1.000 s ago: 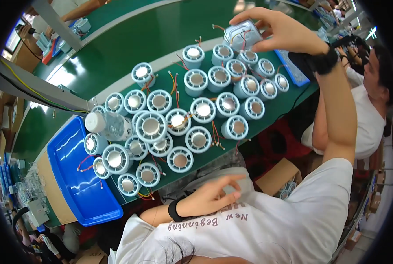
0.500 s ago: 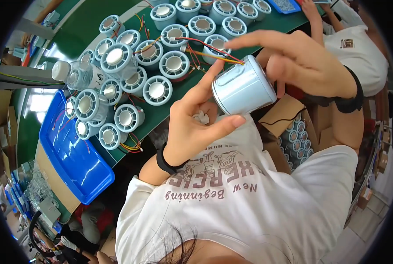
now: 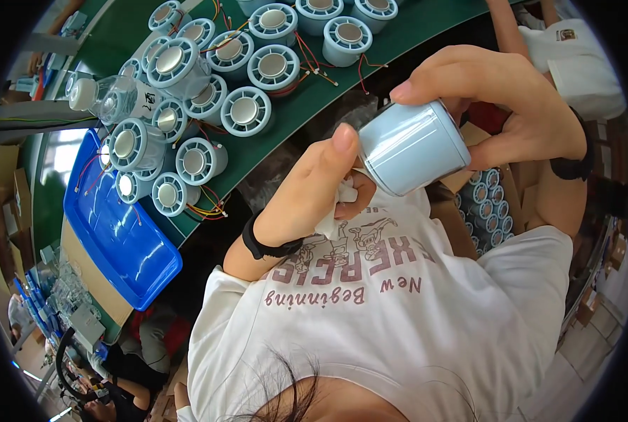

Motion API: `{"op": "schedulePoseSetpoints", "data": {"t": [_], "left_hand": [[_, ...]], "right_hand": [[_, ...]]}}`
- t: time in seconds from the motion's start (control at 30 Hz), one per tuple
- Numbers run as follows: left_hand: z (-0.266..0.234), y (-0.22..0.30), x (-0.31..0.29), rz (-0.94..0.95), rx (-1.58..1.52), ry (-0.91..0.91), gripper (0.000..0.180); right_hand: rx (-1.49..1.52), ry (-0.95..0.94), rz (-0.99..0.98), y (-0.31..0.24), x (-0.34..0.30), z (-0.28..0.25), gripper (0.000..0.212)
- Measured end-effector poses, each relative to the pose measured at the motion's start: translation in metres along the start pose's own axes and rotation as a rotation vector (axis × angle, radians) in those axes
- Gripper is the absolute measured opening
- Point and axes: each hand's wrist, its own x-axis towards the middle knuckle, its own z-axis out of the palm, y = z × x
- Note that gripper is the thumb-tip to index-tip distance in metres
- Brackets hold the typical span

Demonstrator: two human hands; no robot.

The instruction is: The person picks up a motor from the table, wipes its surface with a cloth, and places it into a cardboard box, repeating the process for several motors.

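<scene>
My right hand (image 3: 500, 91) grips a smooth light-blue cylindrical housing (image 3: 418, 149), thumb and fingers around its right end and upper side. It is held tilted in front of my chest. At its left end is my left hand (image 3: 307, 186), closed on a crumpled white tissue (image 3: 329, 219) that pokes out between curled fingers. The left thumb is beside the housing's rim; whether it touches is hard to tell. No wires show on the held housing from this side.
Several similar housings (image 3: 245, 111) with round metal centres and coloured wires crowd the green table (image 3: 278, 133). Among them lies a clear bottle (image 3: 120, 102). A blue tray (image 3: 127, 246) sits at the table's left. Below my right arm, a cardboard box (image 3: 454, 224) holds more cylinders.
The housing has turned, taking its wires out of sight. My right hand has gone from raised fingers to gripping it, while my left has moved off its underside to its left end.
</scene>
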Motion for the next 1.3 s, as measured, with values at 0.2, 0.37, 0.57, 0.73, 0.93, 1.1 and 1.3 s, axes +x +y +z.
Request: {"op": "schedulePoseSetpoints", "data": {"t": [0.2,0.37,0.57,0.73,0.93,1.1,1.3], "left_hand": [[0.008,-0.001,-0.003,0.110,0.146,0.049,0.072],[-0.003,-0.002,-0.001,-0.018,0.087,0.003,0.072],[0.007,-0.012,0.014,-0.152,0.082,-0.108,0.070],[0.030,-0.024,0.029,-0.049,0.355,-0.132,0.058],[0.033,-0.035,0.047,-0.126,0.425,-0.218,0.046],[0.036,-0.039,0.050,-0.225,0.451,-0.237,0.040],[0.039,-0.044,0.052,-0.241,0.480,-0.211,0.037]], "right_hand": [[0.370,0.041,0.220,0.004,0.000,0.013,0.090],[0.323,-0.039,0.389,-0.002,-0.003,0.011,0.091],[0.141,0.145,0.265,-0.017,-0.042,0.042,0.084],[0.291,0.423,0.764,-0.058,-0.133,0.061,0.071],[0.091,0.737,1.754,-0.085,-0.313,0.170,0.058],[0.182,0.337,2.264,-0.081,-0.422,0.275,0.070],[0.210,0.278,2.436,-0.055,-0.454,0.364,0.065]]}}
